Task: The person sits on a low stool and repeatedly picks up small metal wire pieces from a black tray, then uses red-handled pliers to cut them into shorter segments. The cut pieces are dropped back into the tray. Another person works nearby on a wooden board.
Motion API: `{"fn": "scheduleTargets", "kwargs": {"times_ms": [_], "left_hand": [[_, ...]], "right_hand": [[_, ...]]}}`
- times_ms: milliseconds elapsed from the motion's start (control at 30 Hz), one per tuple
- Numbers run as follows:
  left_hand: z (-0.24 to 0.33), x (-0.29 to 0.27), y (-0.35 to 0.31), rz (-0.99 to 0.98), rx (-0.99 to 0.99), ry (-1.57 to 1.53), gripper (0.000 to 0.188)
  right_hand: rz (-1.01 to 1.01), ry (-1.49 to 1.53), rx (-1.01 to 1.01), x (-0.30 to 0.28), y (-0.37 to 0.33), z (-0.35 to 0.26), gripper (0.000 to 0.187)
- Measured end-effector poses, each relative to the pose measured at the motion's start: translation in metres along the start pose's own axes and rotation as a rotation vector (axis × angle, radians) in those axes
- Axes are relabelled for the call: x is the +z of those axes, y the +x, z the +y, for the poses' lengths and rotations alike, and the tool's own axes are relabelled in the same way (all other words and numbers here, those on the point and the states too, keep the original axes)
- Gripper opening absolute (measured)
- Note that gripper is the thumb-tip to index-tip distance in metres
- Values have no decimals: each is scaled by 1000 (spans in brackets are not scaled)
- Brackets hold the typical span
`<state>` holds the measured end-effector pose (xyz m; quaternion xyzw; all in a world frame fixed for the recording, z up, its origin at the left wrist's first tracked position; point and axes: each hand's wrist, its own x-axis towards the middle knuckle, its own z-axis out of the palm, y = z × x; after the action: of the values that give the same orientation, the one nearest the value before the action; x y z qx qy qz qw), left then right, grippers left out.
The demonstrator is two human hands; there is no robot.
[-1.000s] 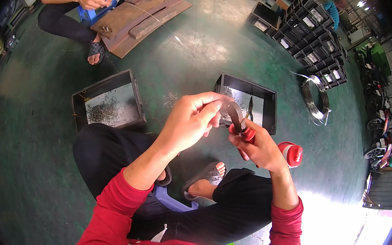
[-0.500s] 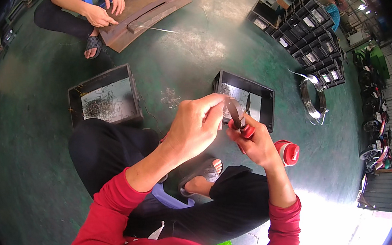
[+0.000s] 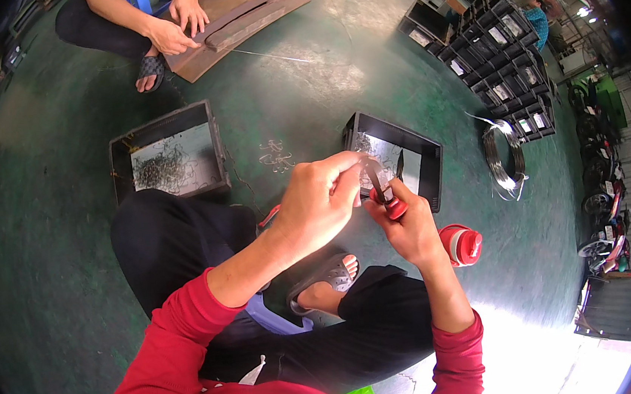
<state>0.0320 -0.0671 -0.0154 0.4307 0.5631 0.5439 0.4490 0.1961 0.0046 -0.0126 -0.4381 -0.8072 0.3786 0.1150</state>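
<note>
My right hand [image 3: 416, 234] is closed round a pair of red-handled pliers [image 3: 392, 206], whose jaws point up and towards my left fingers. My left hand [image 3: 317, 198] is closed in a pinch at the tip of the pliers; whatever lies between thumb and forefinger is too small to make out. Just beyond both hands stands a black crate [image 3: 436, 166] holding bent wire pieces and a dark slim tool [image 3: 400, 164]. Several bent wire pieces [image 3: 275, 157] lie on the green floor left of that crate.
Another black crate [image 3: 221, 149] with wire pieces stands at left. A red-and-white jug [image 3: 463, 245] sits right of my right hand. Further right are a wire coil [image 3: 493, 161] and stacked black crates [image 3: 499, 50]. At far left a co-worker's hands [image 3: 176, 32] work wire over a brown metal beam [image 3: 261, 21].
My right hand and the pliers have shifted slightly, with the handles turned a little; my left hand stays nearly in place. The co-worker's hands have moved nearer, to the right.
</note>
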Motion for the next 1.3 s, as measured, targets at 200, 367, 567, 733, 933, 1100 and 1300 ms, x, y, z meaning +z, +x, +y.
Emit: {"fn": "scheduleTargets", "kwargs": {"times_ms": [200,367,567,733,933,1100,1300], "left_hand": [[-21,-6,25,-69,27,119,20],[-28,-7,45,14,198,-419,19],[-25,13,48,49,387,-629,19],[-28,17,49,43,469,-569,19],[-31,18,53,14,510,-507,19],[-32,19,53,15,481,-532,20],[-34,24,54,35,460,-544,23]], "right_hand": [[9,-141,18,-12,2,0,22],[-194,256,261,-20,-1,1,33],[-418,621,336,-6,0,-3,34],[-422,757,322,-3,0,-7,36],[-415,794,302,0,0,-11,37],[-417,796,328,-3,1,-13,38],[-428,714,331,-6,4,-13,39]]}}
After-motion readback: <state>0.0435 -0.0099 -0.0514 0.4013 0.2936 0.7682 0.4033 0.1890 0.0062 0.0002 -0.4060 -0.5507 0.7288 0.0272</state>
